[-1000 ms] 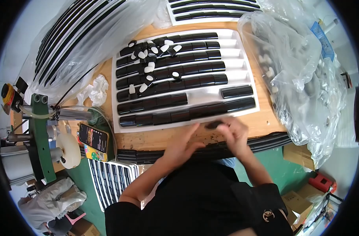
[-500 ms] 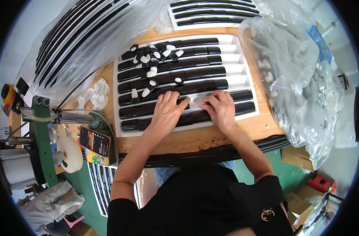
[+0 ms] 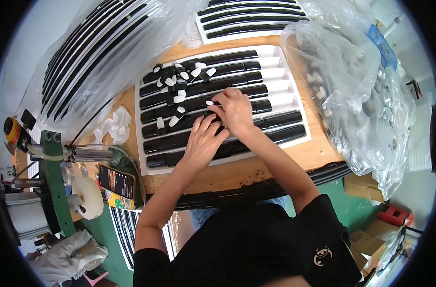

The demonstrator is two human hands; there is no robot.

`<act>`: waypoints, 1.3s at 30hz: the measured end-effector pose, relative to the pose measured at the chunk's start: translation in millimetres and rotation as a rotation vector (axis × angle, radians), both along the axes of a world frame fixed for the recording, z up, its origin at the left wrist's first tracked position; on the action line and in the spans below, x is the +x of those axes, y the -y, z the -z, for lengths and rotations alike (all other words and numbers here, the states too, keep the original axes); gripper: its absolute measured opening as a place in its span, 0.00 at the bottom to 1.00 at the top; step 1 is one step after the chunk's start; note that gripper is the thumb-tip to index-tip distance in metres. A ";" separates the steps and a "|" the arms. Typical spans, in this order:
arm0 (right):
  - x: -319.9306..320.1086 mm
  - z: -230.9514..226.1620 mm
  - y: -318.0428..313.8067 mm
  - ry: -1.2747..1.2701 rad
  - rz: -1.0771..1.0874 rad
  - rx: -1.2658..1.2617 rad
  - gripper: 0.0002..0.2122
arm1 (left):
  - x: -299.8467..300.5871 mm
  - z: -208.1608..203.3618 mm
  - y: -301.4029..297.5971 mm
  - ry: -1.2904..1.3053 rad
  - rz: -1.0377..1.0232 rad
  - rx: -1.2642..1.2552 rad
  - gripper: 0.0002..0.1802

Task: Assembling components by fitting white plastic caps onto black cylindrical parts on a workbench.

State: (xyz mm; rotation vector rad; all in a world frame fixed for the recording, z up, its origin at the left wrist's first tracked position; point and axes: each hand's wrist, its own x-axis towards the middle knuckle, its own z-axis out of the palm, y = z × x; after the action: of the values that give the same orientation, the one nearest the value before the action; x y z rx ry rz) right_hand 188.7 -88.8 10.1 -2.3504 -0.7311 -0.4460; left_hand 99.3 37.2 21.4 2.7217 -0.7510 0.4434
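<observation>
A white tray (image 3: 299,103) holds several long rows of glossy black pieces (image 3: 170,143). Small black caps with white oval ends lie loose over its upper left part, among them a white-ended cap (image 3: 211,71). My right hand (image 3: 236,114) reaches over the middle rows, its thumb and fingertips closed at a small white-ended cap (image 3: 209,103). Just below and left of it, my left hand (image 3: 202,143) rests on the lower rows with its fingers apart. What lies under the left fingers is hidden.
Clear plastic bags (image 3: 356,95) bulge along the table's right side. Bagged black strips (image 3: 84,62) rise at the far left; another tray (image 3: 251,19) lies beyond. A green machine stand (image 3: 55,182), a phone (image 3: 116,182) and crumpled tissue (image 3: 120,124) are on the left.
My right hand has moved left and away from me, from the right part of a lower row to the small white-ended cap. My left hand stays near the same rows; the view has shifted slightly.
</observation>
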 end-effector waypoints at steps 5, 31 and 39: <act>-35.7 -18.0 21.4 -0.207 -0.010 0.356 0.09 | -24.5 -18.8 0.8 -0.119 -0.170 -0.433 0.19; -130.0 1.9 119.1 -0.334 -0.199 0.006 0.15 | -80.9 8.0 50.6 -0.439 0.059 -0.648 0.22; -132.4 6.1 119.6 -0.402 -0.181 -0.002 0.15 | -82.2 1.2 64.6 -0.314 0.009 -0.491 0.22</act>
State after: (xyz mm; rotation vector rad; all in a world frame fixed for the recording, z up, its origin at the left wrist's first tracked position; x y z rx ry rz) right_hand 56.2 -208.4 4.0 -2.2498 -0.7374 0.1051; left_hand 17.1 -27.4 20.1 2.2502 -0.4901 0.1601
